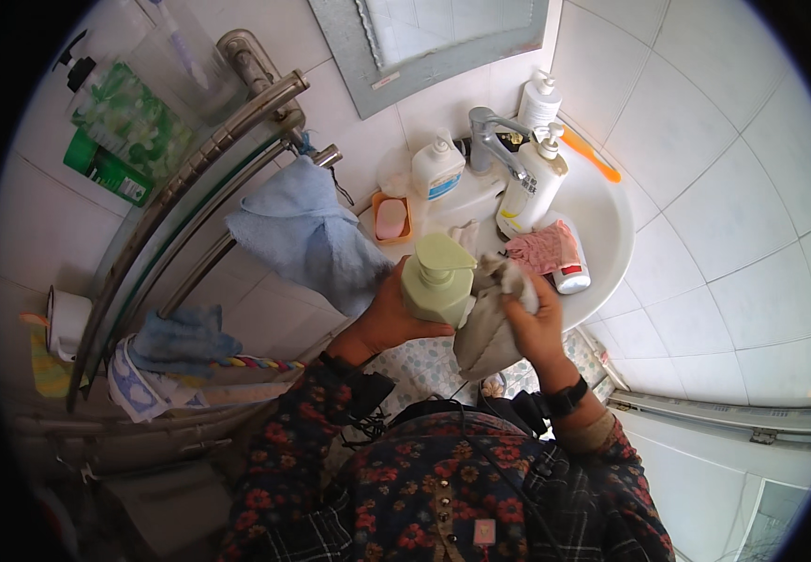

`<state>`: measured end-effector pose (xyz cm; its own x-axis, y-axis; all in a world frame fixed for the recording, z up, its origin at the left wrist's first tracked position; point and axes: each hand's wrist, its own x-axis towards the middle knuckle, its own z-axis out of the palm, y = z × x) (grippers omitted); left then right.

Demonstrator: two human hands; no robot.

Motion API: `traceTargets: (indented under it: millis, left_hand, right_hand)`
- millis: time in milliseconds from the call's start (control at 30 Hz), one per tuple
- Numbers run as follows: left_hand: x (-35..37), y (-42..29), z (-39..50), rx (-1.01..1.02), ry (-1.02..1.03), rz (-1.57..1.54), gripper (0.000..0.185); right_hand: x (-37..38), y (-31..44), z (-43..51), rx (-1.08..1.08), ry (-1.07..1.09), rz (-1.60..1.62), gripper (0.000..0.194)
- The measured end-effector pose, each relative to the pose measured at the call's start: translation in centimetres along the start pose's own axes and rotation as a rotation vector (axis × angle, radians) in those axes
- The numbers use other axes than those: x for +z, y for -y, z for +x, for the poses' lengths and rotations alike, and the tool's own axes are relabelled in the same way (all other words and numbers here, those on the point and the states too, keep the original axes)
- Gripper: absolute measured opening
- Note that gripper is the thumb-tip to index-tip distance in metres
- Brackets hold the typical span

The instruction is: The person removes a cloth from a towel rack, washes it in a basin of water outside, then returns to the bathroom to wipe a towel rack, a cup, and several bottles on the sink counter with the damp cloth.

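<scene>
My left hand (388, 316) grips a pale green pump bottle (437, 284), its pump head uppermost. A greyish cloth (490, 330) hangs from my right hand (540, 319), close against the bottle's right side. Both hands are held in front of the white washbasin (620, 246). Inside the basin stands a large white pump bottle (532, 186), tilted. Beside it a white bottle (574, 277) lies on its side, partly covered by a pink cloth (542, 247).
A chrome faucet (493, 144), a white soap dispenser (439, 167) and pink soap (391, 218) in an orange dish sit on the basin's back left. An orange toothbrush-like handle (591, 154) rests on the right rim. A blue towel (314, 225) hangs from the metal rack (202, 158) at left.
</scene>
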<state>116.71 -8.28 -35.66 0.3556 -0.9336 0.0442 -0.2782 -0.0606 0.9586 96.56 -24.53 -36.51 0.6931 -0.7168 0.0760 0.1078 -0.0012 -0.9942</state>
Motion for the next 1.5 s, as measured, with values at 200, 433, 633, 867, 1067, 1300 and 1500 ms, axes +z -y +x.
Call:
traceTargets:
  millis: [200, 433, 633, 867, 1067, 1300, 1500]
  left_hand:
    - [2.2, 1.9, 0.8, -0.009, -0.117, -0.119, 0.085]
    - [3.9, 2.6, 0.1, 0.263, -0.266, 0.196, 0.076]
    - [5.5, 1.5, -0.4, 0.213, -0.462, 0.306, 0.082]
    - [5.1, 1.8, -1.1, 0.238, -0.46, 0.252, 0.079]
    - [5.8, 4.2, -0.2, 0.29, -0.452, 0.579, 0.069]
    - [5.4, 2.3, -0.1, 0.247, -0.409, 0.438, 0.069]
    - [4.8, 3.8, 0.8, 0.266, -0.358, 0.214, 0.079]
  right_hand:
    - [1.9, 6.9, 1.2, -0.448, 0.24, -0.425, 0.059]
    - [4.2, 6.3, 0.0, -0.691, 0.073, -0.645, 0.066]
    - [4.2, 6.0, -0.9, -0.816, 0.035, -0.756, 0.06]
    - [5.6, 7.5, -1.2, -0.953, 0.104, -0.88, 0.047]
    - [8.1, 10.6, -1.3, -0.83, 0.214, -1.071, 0.055]
    - [11.1, 11.6, 0.0, -0.653, 0.262, -1.221, 0.051]
    - [8.3, 11.1, -0.1, -0.63, 0.446, -0.862, 0.04]
